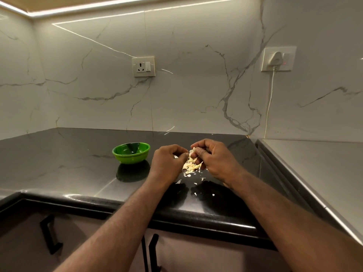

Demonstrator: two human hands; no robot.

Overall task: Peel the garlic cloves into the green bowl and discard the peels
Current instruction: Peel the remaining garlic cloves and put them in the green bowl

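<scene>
1. One green bowl (131,153) stands on the black countertop (68,163), left of both hands; its contents cannot be told.
2. One garlic clove (194,149) is pinched by the right hand (213,160).
3. The left hand (168,163) is curled, with its fingertips at the clove; whether it grasps anything cannot be told.
4. One pile of peels (191,165) lies beneath the hands.

We've got warm, kinda dim light here, all coming from the light strip (88,7) up top, which throws bright streaks of glare across the glossy wall tiles (176,95). The black countertop (68,165) is shiny enough to mirror the green bowl (131,153) as a dark blob, and our wide lens bows the edges while the bottom looks a bit soft.
</scene>
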